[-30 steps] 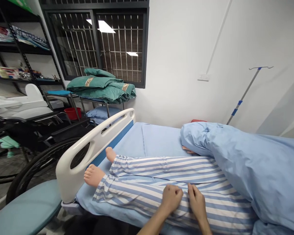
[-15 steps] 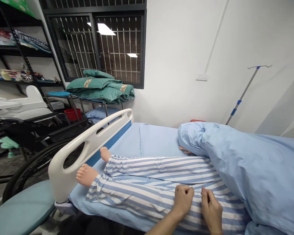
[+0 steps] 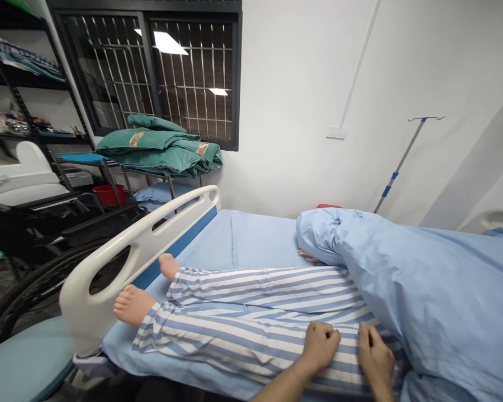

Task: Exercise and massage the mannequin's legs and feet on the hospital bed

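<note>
First, the rack: black metal shelving (image 3: 8,72) at far left against the wall, holding folded textiles and boxes.

Wheelchair: a black wheelchair (image 3: 46,262) beside the bed at near left, parked with its wheel close to the bed rail, out of the way of the mattress.

Linen: green folded linen (image 3: 155,148) piled on a metal stand (image 3: 81,158) under the barred window, at the far left of the bed; a red basin (image 3: 107,195) sits lower, behind the bed rail.

Bed rail: a white bed rail (image 3: 77,296) raised at the left end, just past the feet, apparently to stop the legs sliding off that end.

Manikin: a manikin (image 3: 132,304) lies along the mattress, feet left, body right, dressed in striped trousers (image 3: 251,296).

Left hand: the left hand (image 3: 322,346) rests on the near leg, fingers curled together on the cloth; whether they pinch a fold, cannot tell.

Right hand: the right hand (image 3: 375,357) lies further right on the trousers, fingers loosely together, just beside the cover's edge; any pinch is hidden.

Cover: a blue cover (image 3: 427,279) hides the upper body at right, leaving the legs open to both hands.

IV pole: an IV pole (image 3: 398,164) stands at far right, against the wall.
</note>
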Available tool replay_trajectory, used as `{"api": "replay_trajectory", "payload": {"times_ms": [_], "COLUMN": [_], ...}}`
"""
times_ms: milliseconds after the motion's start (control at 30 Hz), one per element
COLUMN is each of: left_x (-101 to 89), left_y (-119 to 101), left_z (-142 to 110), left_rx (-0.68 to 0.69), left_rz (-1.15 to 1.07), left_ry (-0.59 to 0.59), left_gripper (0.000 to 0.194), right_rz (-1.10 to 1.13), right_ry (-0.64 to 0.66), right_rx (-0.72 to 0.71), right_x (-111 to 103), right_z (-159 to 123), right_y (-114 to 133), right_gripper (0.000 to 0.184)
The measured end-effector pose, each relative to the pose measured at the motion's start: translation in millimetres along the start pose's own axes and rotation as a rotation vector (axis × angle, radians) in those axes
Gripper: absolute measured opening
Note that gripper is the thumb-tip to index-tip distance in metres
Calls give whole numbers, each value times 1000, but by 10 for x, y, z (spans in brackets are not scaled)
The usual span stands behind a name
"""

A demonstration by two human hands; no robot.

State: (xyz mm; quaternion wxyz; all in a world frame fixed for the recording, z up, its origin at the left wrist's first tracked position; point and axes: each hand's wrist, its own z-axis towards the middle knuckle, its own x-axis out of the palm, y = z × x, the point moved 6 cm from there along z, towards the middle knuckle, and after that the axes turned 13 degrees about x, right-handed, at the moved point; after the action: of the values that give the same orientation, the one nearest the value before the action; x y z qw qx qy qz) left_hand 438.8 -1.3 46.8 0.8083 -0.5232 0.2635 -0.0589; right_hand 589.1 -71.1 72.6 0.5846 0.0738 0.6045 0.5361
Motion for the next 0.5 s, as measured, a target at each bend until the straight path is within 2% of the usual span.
{"api": "replay_trajectory", "payload": {"times_ms": [67,133,200,333,400,500], "left_x": [-125,-387,-829,-1965,-2450,-2922], "left_y": [28,113,250,606,790,1011], "left_z": [-49,-121,-223,-593,-835,-1166], "left_rx": [25,45,60,93,126,178], "left_rz": [-27,35,193,548,706,915], "left_ry": [79,116,59,-156,-197,-173], "left_gripper": [34,34,31,23,24,23], "right_rz": [-51,-62,-61,-90,-68,78], "right_ry": [-6,6,12,72,107,110], "right_rx": [1,23,37,74,84,36], "right_x": [74,127,149,175,161,53], "right_z": [7,12,23,67,62,-78], "right_y": [-58,-122,-179,-185,-30,469], "right_gripper": [37,34,30,30,32,29]}}
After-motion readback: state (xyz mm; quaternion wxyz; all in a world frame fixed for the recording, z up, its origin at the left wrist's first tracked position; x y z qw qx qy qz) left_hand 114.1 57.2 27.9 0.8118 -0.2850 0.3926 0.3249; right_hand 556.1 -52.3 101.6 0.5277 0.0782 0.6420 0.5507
